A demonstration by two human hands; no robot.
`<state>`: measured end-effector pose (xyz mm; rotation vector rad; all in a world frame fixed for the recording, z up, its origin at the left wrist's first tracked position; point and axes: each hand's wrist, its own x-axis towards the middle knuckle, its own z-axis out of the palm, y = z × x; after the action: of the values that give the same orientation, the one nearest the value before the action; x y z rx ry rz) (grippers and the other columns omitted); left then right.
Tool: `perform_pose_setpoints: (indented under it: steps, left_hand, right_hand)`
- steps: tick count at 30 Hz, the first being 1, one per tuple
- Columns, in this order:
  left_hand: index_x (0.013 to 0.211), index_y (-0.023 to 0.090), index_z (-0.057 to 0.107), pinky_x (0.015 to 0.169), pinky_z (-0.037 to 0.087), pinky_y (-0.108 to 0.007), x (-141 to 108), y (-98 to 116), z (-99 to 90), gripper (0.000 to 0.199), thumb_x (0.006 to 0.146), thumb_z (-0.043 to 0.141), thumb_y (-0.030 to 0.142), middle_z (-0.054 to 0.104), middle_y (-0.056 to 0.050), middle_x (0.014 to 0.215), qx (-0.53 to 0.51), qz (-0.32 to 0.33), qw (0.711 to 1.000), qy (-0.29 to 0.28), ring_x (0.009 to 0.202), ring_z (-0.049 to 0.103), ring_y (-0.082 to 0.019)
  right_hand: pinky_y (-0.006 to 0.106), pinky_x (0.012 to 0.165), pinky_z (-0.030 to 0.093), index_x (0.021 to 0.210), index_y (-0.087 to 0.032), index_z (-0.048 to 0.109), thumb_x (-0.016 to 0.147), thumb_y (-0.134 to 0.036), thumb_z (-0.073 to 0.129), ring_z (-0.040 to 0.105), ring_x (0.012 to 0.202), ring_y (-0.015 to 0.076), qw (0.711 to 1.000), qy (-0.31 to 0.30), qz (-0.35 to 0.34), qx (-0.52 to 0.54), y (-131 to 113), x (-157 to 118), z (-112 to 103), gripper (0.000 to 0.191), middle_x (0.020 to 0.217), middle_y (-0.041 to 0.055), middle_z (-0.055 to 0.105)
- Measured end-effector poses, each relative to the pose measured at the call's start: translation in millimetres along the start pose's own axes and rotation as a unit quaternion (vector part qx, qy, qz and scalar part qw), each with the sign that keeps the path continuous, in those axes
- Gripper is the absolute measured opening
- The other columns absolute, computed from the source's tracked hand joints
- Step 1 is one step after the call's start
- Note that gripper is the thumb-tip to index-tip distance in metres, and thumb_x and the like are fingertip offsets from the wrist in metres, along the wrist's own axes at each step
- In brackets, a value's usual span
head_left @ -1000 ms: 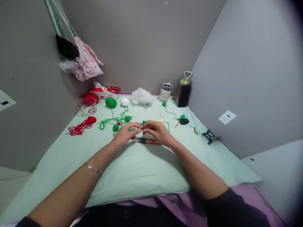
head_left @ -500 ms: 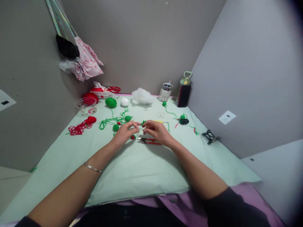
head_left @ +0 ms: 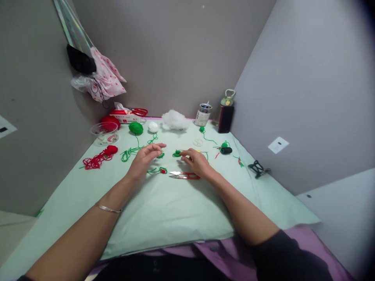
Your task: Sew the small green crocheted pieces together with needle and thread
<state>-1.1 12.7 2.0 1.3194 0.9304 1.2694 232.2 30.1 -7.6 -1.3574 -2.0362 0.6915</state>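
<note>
- Green yarn piece (head_left: 176, 154) is placed mid-frame beside the right hand (head_left: 199, 162), whose grip cannot be told.
- Left hand (head_left: 142, 160) is held with its grip parted.
- Red-handled snips (head_left: 191, 176) are laid below, presumably for easy reach.

Matt, softly creased cloth (head_left: 164, 214) covers the table, and on it the small green piece (head_left: 176, 154), the green ball (head_left: 136, 128) and the tangled red strands (head_left: 98, 159) are of dull, fibrous yarn, while the white wad (head_left: 175, 120) is loose, fluffy fibre. The snips (head_left: 184, 176) have bright, smooth metal blades and red handles that look like plastic; the bracelet (head_left: 109, 209) is shiny metal. The tub (head_left: 97, 140) is clear, glossy plastic, the tissue box (head_left: 125, 117) printed card, the spotted bag (head_left: 107, 74) limp cloth and the wall (head_left: 175, 50) smooth and matt.
</note>
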Motion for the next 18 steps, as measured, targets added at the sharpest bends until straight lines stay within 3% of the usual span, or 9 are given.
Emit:
perform_pose_setpoints:
  steps: [2,4,6,8,10,13,16,18]
  left_hand:
    - [0.08,0.023,0.065,0.12,0.028,-0.048,-4.6,0.0,5.2,0.013,0.083,0.069,0.035,0.069,-0.008,0.128,0.087,0.03,0.995,-0.024,0.14,0.047,-0.031]
    - [0.081,0.024,0.066,0.12,0.028,-0.048,-8.4,-2.5,10.3,0.013,0.085,0.068,0.036,0.069,-0.009,0.126,0.158,0.072,0.984,-0.044,0.142,0.046,-0.03]
    - [0.083,0.024,0.067,0.12,0.029,-0.048,-10.3,-6.4,13.6,0.014,0.086,0.067,0.037,0.069,-0.009,0.121,0.194,0.104,0.974,-0.047,0.141,0.047,-0.031]
    - [0.084,0.023,0.065,0.12,0.03,-0.05,-10.8,-7.7,15.8,0.015,0.087,0.065,0.038,0.069,-0.009,0.119,0.207,0.113,0.971,-0.047,0.14,0.048,-0.031]
    - [0.085,0.023,0.064,0.119,0.031,-0.051,-13.0,-2.1,18.7,0.017,0.088,0.065,0.039,0.068,-0.009,0.123,0.208,0.103,0.971,-0.053,0.136,0.051,-0.031]
    - [0.099,0.025,0.064,0.114,0.04,-0.048,-26.4,18.9,25.2,0.02,0.09,0.064,0.043,0.066,-0.008,0.129,0.187,0.094,0.974,-0.088,0.126,0.059,-0.028]
    - [0.108,0.027,0.069,0.113,0.043,-0.045,-51.8,30.6,27.3,0.029,0.089,0.065,0.049,0.07,-0.007,0.123,0.213,0.115,0.962,-0.125,0.129,0.056,-0.029]
    - [0.104,0.027,0.07,0.11,0.045,-0.045,-72.4,16.8,21.7,0.034,0.087,0.064,0.056,0.072,-0.007,0.113,0.209,0.11,0.964,-0.12,0.13,0.056,-0.03]
  right_hand:
    - [0.031,0.074,0.05,0.126,-0.022,0.066,0.095,-0.033,0.059,0.061,0.079,0.0148,0.99,-0.033,-0.007,0.141,-9.6,-4.0,-1.7,0.034,0.124,0.0092,0.069]
    - [0.029,0.069,0.053,0.14,-0.025,0.055,0.091,-0.041,0.066,0.063,0.079,0.0142,0.951,-0.107,-0.006,0.29,-19.1,-7.8,-0.9,0.052,0.127,0.0094,0.068]
    - [0.028,0.066,0.053,0.139,-0.023,0.054,0.085,-0.043,0.073,0.064,0.076,0.0144,0.916,-0.146,0.003,0.375,-25.6,-9.8,1.8,0.062,0.108,0.0068,0.072]
    - [0.027,0.064,0.051,0.128,-0.018,0.06,0.081,-0.042,0.077,0.061,0.067,0.0127,0.909,-0.122,0.01,0.397,-29.4,-10.0,2.5,0.055,0.083,0.0015,0.071]
    - [0.026,0.062,0.05,0.116,-0.016,0.064,0.081,-0.039,0.076,0.057,0.061,0.011,0.921,-0.082,0.004,0.382,-33.3,-10.6,-3.4,0.043,0.073,-0.0008,0.068]
    - [0.027,0.064,0.051,0.111,-0.017,0.065,0.085,-0.035,0.07,0.06,0.064,0.012,0.95,-0.053,-0.026,0.307,-40.6,-18.3,-29.9,0.032,0.074,0.0007,0.07]
    - [0.029,0.065,0.052,0.109,-0.018,0.068,0.087,-0.035,0.066,0.063,0.066,0.0147,0.983,0.001,-0.026,0.179,-35.7,-34.0,-75.5,0.028,0.076,0.0029,0.072]
    - [0.031,0.065,0.053,0.107,-0.017,0.07,0.087,-0.035,0.065,0.064,0.065,0.0165,0.995,0.075,0.004,0.072,-18.0,-43.8,-110.8,0.027,0.075,0.004,0.071]
